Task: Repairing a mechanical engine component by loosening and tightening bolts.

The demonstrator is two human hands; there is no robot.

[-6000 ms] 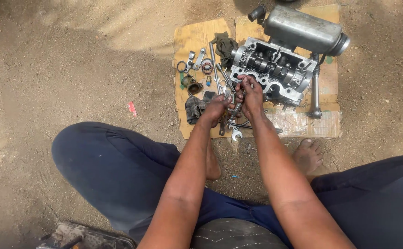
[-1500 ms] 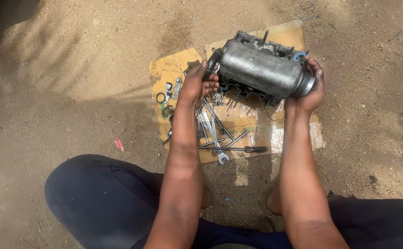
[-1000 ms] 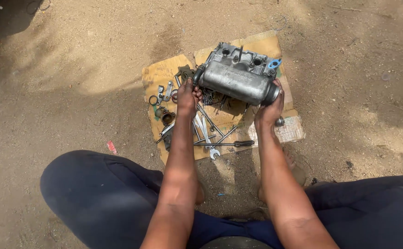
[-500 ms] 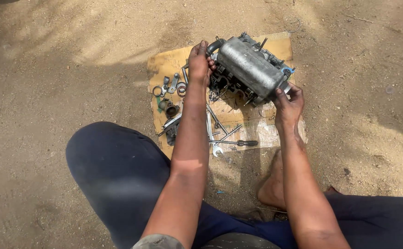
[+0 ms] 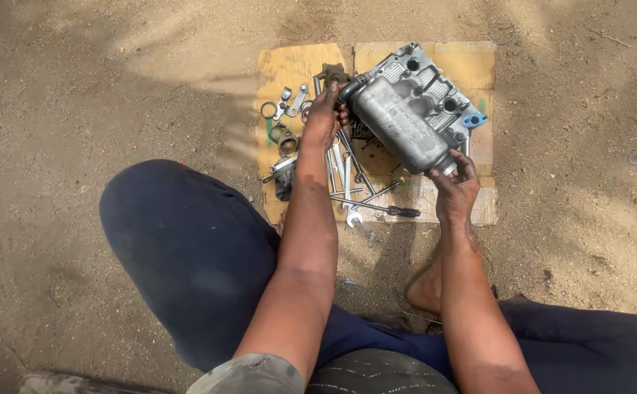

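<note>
The ground is bare sandy dirt, partly shaded. The person sits on it with legs in dark blue trousers spread to either side, and one bare foot rests on the dirt below the work area.

A flat sheet of brown cardboard lies on the ground in front of the person and carries all the parts.

The grey cast-metal engine part, a long ribbed housing with a rounded tube along its near side, lies diagonally over the right half of the cardboard, running from upper left to lower right. A small blue fitting sits at its right edge.

The left hand grips the upper-left end of the engine part, fingers curled around the dark stub there. The right hand holds the lower-right end, fingers spread and cupped around the round end of the tube. Whether the part rests on the cardboard or is lifted slightly off it cannot be determined from this view.

A cluster of spanners lies on the cardboard between the two hands, partly under the left wrist. A screwdriver with a black handle lies across the near edge of the cluster.

Small loose items, including metal rings and brackets, lie at the left side of the cardboard.
</note>
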